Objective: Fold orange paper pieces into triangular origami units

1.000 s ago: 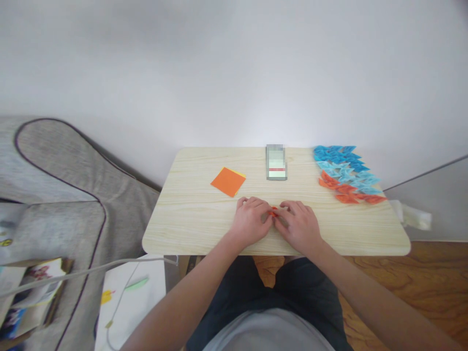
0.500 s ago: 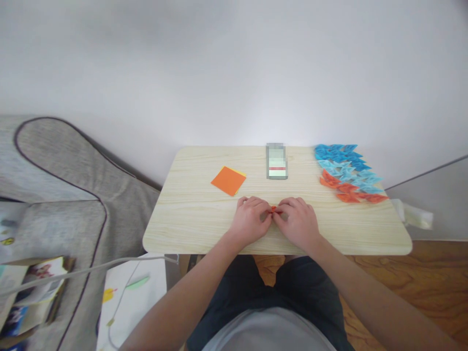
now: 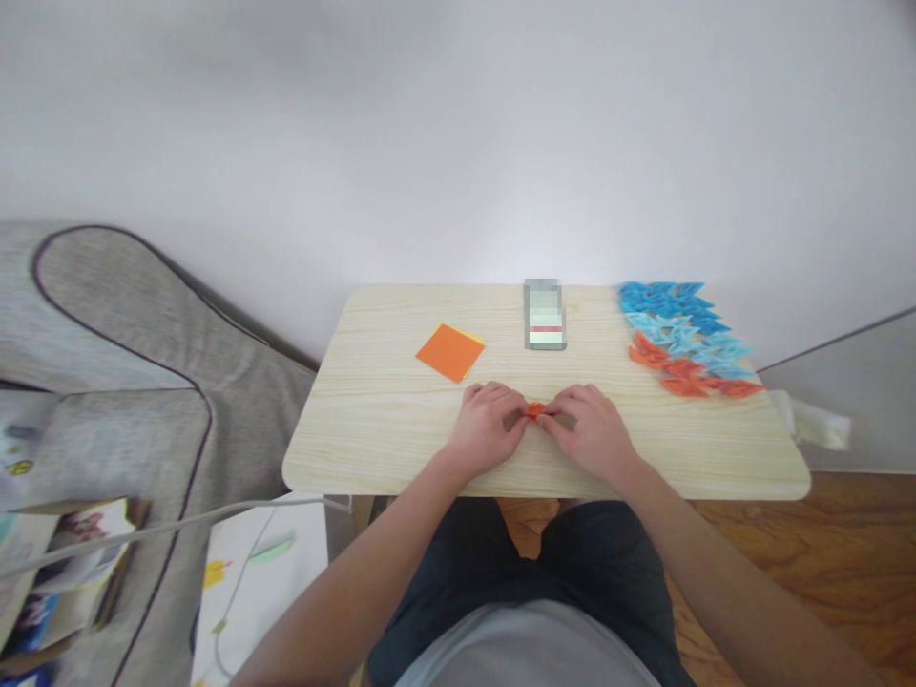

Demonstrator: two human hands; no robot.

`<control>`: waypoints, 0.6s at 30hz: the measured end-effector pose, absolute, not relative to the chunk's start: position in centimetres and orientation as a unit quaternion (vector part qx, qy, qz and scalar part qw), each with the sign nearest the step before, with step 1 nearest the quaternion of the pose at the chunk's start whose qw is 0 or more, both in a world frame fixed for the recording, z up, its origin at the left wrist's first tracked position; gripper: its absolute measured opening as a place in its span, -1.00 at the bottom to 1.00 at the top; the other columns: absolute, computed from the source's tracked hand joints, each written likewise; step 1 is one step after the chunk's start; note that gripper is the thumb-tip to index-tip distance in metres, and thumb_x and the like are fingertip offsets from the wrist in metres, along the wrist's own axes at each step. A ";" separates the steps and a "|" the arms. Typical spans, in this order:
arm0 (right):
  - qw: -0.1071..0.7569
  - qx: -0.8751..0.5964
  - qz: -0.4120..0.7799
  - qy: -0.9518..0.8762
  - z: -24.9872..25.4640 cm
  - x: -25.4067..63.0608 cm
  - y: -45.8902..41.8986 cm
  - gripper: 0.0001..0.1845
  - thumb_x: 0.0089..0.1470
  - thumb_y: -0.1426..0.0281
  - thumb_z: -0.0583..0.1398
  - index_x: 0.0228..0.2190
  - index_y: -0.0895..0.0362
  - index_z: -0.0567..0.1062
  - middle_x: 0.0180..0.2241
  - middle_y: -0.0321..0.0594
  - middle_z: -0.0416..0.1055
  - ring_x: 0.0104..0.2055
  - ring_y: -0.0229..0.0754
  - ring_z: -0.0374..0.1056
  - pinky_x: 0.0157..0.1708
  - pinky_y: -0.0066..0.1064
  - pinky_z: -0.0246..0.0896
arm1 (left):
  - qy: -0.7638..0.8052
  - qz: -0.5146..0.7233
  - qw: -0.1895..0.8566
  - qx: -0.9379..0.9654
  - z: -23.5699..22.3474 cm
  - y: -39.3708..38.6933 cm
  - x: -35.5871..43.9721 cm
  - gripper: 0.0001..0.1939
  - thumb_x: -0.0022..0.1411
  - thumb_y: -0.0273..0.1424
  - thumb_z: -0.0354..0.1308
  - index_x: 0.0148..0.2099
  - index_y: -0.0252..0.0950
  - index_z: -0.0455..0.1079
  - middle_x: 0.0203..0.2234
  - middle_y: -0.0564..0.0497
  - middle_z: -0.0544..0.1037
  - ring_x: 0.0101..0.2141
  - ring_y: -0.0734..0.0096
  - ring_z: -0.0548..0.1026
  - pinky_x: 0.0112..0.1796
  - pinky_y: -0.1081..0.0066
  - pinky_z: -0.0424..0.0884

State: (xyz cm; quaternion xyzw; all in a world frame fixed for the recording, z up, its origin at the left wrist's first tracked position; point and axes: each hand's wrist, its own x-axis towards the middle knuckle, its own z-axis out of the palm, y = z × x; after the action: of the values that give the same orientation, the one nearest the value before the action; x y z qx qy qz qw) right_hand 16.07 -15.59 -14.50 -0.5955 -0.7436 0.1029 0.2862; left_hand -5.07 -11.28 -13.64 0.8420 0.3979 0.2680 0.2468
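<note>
A small folded orange paper piece (image 3: 535,411) lies between my two hands on the light wooden table (image 3: 372,420). My left hand (image 3: 488,428) pinches its left end with curled fingers. My right hand (image 3: 591,428) pinches its right end in the same way. Most of the paper is hidden by my fingertips. A small stack of square sheets, orange on top (image 3: 450,351), rests on the table behind my left hand.
A phone (image 3: 545,316) lies at the table's far edge. Several folded blue and orange paper pieces (image 3: 679,336) are laid out at the far right. A grey sofa (image 3: 121,353) stands to the left, with a cable and papers on the floor.
My hands have shifted slightly apart and the orange piece shows a little more between the fingertips. The view has drifted slightly.
</note>
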 end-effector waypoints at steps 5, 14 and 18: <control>0.332 -0.552 0.152 -0.750 -14.8 16.9 -16.3 -0.90 0.11 0.32 0.38 -0.26 -0.03 0.64 -0.17 -0.21 0.62 -0.07 0.00 0.47 0.00 -0.07 0.36 | 0.386 0.286 0.274 0.833 -13.9 -11.0 -5.1 -0.87 0.27 -0.50 0.23 -0.18 -0.16 0.52 -0.23 0.03 0.67 -0.09 0.22 0.56 0.06 0.13 0.29; 0.449 -0.557 0.236 -0.658 -14.1 15.9 -17.4 -0.97 0.20 0.35 0.30 -0.29 0.00 0.59 -0.19 -0.21 0.61 -0.12 -0.08 0.54 -0.04 -0.17 0.44 | 0.386 0.354 0.344 0.779 -13.0 -11.8 -4.8 -0.96 0.30 -0.45 0.21 -0.23 -0.19 0.47 -0.24 0.02 0.66 -0.17 0.30 0.60 -0.02 0.25 0.46; 0.474 -0.574 0.264 -0.613 -12.9 15.4 -18.3 -0.94 0.18 0.31 0.32 -0.31 0.02 0.59 -0.22 -0.21 0.62 -0.15 -0.08 0.55 -0.05 -0.18 0.45 | 0.383 0.380 0.373 0.755 -11.9 -12.5 -4.7 -0.96 0.31 -0.45 0.21 -0.23 -0.21 0.47 -0.26 -0.01 0.64 -0.19 0.32 0.60 -0.05 0.30 0.49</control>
State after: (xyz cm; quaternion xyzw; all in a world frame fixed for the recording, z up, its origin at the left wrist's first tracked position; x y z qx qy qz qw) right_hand 15.37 -18.27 -12.90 -0.5742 -0.6133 0.2643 0.4736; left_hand -4.66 -12.50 -11.93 0.7552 0.3828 0.3800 0.3725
